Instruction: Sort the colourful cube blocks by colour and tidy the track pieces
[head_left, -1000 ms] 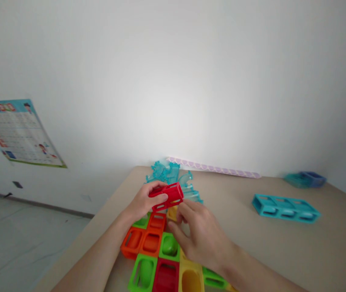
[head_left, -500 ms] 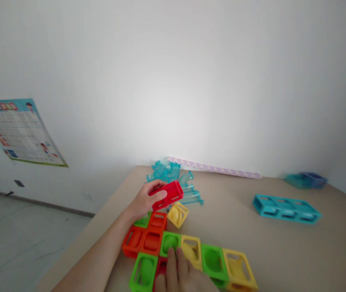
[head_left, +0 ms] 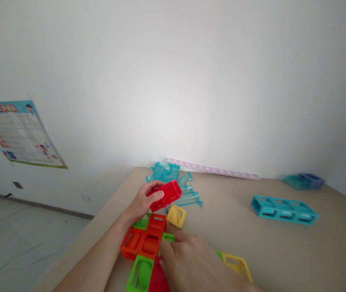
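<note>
The left hand (head_left: 143,201) grips a red block (head_left: 165,195), a glossy hollow plastic box, lifted just above the far end of the block cluster (head_left: 142,243); the right hand (head_left: 191,265) lies loosely spread, palm down, on that cluster's near blocks, holding nothing; a loose yellow cube (head_left: 176,215) sits just right of the cluster; the matte beige table (head_left: 282,251) lies bare rightward; its left edge runs close beside the cluster.

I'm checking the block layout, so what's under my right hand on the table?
The right hand rests on the joined colored blocks; green, red and yellow edges show around it. The blocks directly beneath are covered.
</note>
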Demonstrator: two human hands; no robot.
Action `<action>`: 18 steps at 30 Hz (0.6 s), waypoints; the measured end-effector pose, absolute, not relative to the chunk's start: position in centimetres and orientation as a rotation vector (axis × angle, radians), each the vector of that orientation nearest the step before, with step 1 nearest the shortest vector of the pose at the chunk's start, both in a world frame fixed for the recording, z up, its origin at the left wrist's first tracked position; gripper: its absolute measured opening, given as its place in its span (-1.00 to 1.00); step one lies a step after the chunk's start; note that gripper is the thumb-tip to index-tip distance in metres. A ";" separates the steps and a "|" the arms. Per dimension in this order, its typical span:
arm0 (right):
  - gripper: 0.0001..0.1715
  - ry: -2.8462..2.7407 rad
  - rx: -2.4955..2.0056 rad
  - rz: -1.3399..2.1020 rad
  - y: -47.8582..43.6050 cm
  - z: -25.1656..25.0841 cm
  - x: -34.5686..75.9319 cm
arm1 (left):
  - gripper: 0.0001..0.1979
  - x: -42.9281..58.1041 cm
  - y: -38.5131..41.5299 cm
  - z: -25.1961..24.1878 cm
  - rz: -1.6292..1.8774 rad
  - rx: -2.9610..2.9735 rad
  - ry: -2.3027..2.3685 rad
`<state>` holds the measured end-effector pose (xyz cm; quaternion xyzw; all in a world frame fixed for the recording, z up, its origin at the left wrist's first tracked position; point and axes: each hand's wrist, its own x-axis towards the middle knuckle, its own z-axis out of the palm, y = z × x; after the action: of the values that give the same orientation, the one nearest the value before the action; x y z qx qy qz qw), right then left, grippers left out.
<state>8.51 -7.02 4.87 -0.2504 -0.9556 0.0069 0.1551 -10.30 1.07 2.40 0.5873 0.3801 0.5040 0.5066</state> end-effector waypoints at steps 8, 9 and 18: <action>-0.76 -2.202 -0.925 1.038 -4.7 5.1 9.5 | -0.69 -10.1 0.7 2.7 1.196 1.397 0.847; -0.76 -2.104 -0.941 1.233 -4.4 4.8 9.4 | -0.68 -10.0 0.7 2.6 1.204 1.397 0.848; -0.62 -1.774 -0.996 1.462 -0.6 7.6 11.7 | -0.38 -10.5 1.2 2.0 1.437 1.276 0.912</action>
<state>11.69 -0.58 7.57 -0.3775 -0.6725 0.5544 0.3129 -10.55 1.23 2.01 0.5244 0.3748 0.5905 0.4856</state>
